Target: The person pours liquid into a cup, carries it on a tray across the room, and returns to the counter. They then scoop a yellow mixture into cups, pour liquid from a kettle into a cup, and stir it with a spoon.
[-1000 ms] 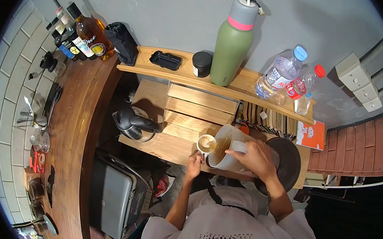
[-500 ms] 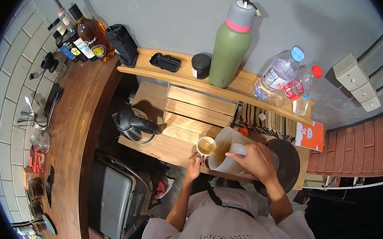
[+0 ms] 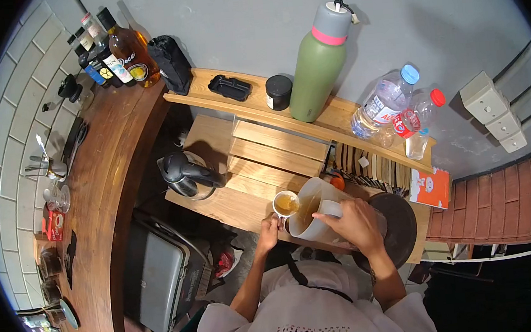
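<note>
My left hand [image 3: 269, 231] is closed on the handle of a small white cup [image 3: 286, 204], which holds a light brown liquid. Right beside the cup, my right hand [image 3: 351, 221] grips a translucent plastic pitcher [image 3: 312, 223] by its handle. The pitcher is tilted toward the cup, and brown liquid shows inside it. Both are above the front part of the wooden table [image 3: 216, 208]. I cannot make out whether a stream runs between them.
A black electric kettle [image 3: 185, 172] stands at the left of the table. Behind, a narrow shelf [image 3: 236, 108] bears a green bottle [image 3: 319, 68] and plastic water bottles [image 3: 385, 103]. A dark round stool top [image 3: 401, 230] lies to the right; a curved wooden counter [image 3: 109, 159] runs along the left.
The liquid in the cup looks a little more golden, with less pale foam on top. Both hands stay almost where they were.
</note>
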Available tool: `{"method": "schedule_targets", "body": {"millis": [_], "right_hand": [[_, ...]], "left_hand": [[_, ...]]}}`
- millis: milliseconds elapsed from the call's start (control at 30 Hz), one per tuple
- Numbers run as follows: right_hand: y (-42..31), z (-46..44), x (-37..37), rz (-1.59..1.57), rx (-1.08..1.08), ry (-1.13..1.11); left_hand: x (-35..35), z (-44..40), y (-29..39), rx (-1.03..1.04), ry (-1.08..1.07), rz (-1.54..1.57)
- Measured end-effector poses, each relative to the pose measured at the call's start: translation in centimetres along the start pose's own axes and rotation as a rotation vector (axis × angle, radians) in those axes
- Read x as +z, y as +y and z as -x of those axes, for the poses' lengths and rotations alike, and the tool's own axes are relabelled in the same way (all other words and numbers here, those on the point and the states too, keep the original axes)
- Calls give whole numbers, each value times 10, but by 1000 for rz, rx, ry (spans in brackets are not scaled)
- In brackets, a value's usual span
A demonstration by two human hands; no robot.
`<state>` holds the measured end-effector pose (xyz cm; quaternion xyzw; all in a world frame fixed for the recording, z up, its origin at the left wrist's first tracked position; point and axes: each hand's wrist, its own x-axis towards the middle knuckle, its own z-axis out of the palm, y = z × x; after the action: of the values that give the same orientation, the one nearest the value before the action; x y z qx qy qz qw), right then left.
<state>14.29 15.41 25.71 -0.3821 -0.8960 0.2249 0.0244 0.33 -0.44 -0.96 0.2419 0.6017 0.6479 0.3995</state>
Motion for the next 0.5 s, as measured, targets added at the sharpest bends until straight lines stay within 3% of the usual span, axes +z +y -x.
{"method": "schedule_targets", "body": {"millis": [500], "right_hand": [[4, 7, 0, 37, -12, 17]], "left_hand": [[1, 1, 7, 17, -24, -21]]}}
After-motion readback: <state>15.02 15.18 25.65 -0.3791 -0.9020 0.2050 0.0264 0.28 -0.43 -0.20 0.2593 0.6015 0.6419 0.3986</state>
